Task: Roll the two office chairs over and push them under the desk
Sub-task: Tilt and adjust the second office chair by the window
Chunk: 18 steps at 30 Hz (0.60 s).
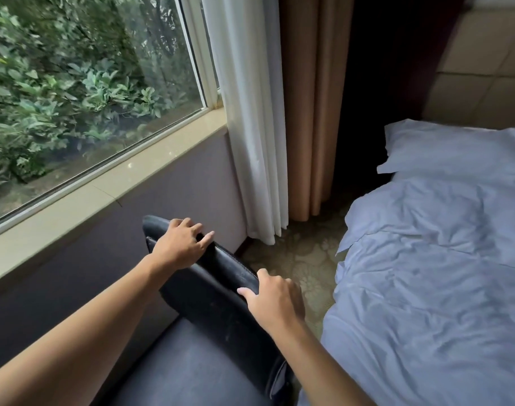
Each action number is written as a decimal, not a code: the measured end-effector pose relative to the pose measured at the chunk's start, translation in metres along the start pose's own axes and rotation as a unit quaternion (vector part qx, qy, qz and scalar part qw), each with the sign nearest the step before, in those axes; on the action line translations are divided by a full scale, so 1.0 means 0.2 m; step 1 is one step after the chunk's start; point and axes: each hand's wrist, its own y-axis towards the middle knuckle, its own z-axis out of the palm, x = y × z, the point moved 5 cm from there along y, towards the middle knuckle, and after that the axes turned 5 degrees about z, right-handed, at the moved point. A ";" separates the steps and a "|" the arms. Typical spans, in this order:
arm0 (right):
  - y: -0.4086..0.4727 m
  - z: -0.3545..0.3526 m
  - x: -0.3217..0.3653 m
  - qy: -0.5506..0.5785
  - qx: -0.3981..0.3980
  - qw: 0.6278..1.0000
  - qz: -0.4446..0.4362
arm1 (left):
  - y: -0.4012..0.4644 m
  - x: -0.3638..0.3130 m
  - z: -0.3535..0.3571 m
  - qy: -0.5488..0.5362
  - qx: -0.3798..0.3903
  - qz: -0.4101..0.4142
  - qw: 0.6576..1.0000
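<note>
A black leather office chair (218, 291) stands between the window wall and the bed, its backrest top edge running diagonally below me. My left hand (180, 244) lies over the far end of that top edge, fingers curled over it. My right hand (275, 300) grips the near end of the same edge, thumb on my side. The chair's seat and wheels are hidden under my arms. I see only this one chair, and no desk.
A bed with rumpled white sheets (426, 273) and a pillow (455, 153) fills the right. A window sill (104, 186) and wall run along the left. White and tan curtains (279, 112) hang in the corner. A narrow strip of patterned carpet (303, 253) lies between chair and bed.
</note>
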 end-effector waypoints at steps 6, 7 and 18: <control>-0.13 -0.05 -0.02 -0.020 -0.009 1.000 -0.005 | -0.04 -0.05 -0.04 -0.053 -0.036 -0.036 0.997; -0.14 -0.05 -0.03 -0.022 -0.010 1.000 -0.006 | -0.05 -0.06 -0.05 -0.043 -0.032 -0.033 0.998; -0.31 -0.13 -0.16 -0.029 -0.010 0.999 -0.017 | -0.17 -0.25 -0.13 -0.012 0.059 -0.021 0.998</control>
